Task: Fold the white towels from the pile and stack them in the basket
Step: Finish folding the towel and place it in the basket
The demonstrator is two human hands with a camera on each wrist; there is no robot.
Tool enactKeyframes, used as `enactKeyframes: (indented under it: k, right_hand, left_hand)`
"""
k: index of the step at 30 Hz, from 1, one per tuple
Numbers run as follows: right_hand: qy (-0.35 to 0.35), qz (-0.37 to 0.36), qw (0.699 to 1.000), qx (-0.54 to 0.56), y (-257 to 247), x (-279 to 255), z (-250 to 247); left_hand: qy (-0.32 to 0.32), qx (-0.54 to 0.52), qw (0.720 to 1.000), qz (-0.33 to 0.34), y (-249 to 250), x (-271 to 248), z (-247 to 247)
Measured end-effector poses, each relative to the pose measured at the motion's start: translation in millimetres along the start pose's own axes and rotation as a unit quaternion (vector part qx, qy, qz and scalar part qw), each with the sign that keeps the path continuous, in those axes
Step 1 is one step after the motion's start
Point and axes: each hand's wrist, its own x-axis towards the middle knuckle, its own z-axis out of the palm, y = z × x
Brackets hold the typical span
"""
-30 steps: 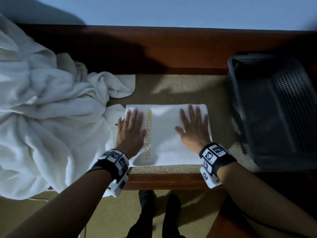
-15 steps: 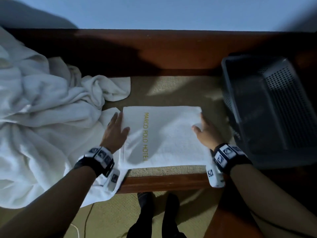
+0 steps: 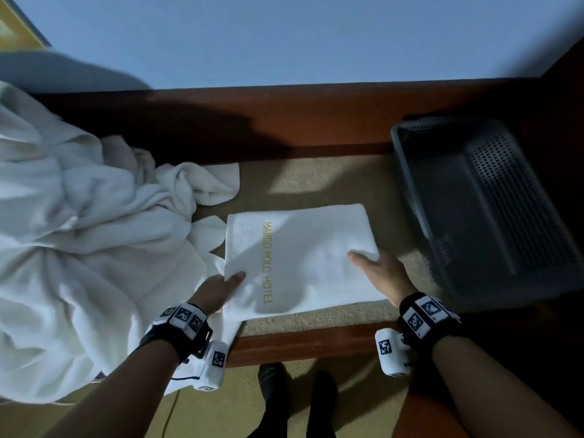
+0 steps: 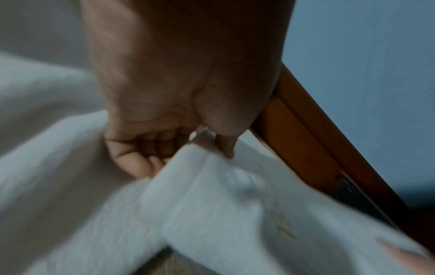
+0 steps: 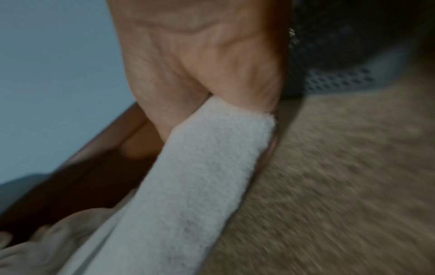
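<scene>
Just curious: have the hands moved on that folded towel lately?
Yes. Both hands slid off the folded towel: left hand grips its left edge, right hand its right.

Dim rm: pale blue wall [image 3: 284, 39] at back, dark red-brown wood table [image 3: 316, 121] w/ beige carpet-like top, tan floor [image 3: 227, 406] below.

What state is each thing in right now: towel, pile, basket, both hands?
Folded towel: flat rectangle, gripped at both side edges.
Towel pile: crumpled, unfolded.
Basket: no towels visible inside.
Left hand: pinches towel's left edge.
Right hand: grips towel's right edge.
</scene>
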Motion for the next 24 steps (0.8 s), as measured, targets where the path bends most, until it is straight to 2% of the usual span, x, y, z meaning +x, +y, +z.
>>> enactKeyframes:
  k: [1, 3, 4, 6, 9, 12, 14, 16, 19, 21, 24]
  right_hand:
    - [0.006, -0.027, 0.999, -0.022, -13.8, -12.3, -6.2]
    - [0.028, -0.072, 0.995, -0.064, -40.4, -35.3, -19.9]
    - [0.037, -0.097, 0.992, -0.074, -53.5, -44.2, -27.7]
    - [0.044, -0.155, 0.982, -0.098, -81.1, -65.1, -44.7]
    - [0.053, -0.234, 0.955, -0.172, -119.9, -100.3, -70.8]
    - [0.084, -0.327, 0.896, -0.289, -151.5, -142.5, -96.0]
    - [0.101, -0.38, 0.853, -0.343, -166.8, -171.1, -114.7]
    - [0.1, -0.421, 0.831, -0.349, -178.0, -199.0, -139.9]
    - [0.081, -0.468, 0.822, -0.314, -187.7, -232.1, -182.7]
    - [0.099, -0.48, 0.826, -0.277, -188.9, -248.0, -208.5]
    - [0.179, -0.476, 0.84, -0.191, -181.1, -259.0, -239.8]
  left_hand:
    - [0.016, 0.056, 0.998, 0.01, 8.7, -7.4, -2.7]
    - [0.093, 0.15, 0.983, 0.052, 25.9, -18.9, -6.8]
    - [0.12, 0.169, 0.974, 0.092, 38.3, -25.7, -9.6]
    - [0.129, 0.189, 0.958, 0.176, 70.1, -43.1, -14.8]
    - [0.11, 0.134, 0.944, 0.281, 130.5, -72.8, -25.4]
    - [0.089, 0.067, 0.926, 0.36, 185.7, -94.5, -38.3]
    - [0.025, -0.002, 0.916, 0.401, 210.3, -105.9, -46.7]
    - [-0.032, -0.006, 0.901, 0.433, 229.6, -130.6, -52.6]
    - [-0.07, 0.074, 0.874, 0.476, 268.7, -184.0, -62.6]
    - [-0.062, 0.119, 0.836, 0.532, 294.4, -223.5, -69.0]
    - [-0.092, 0.02, 0.81, 0.579, 320.6, -265.9, -68.9]
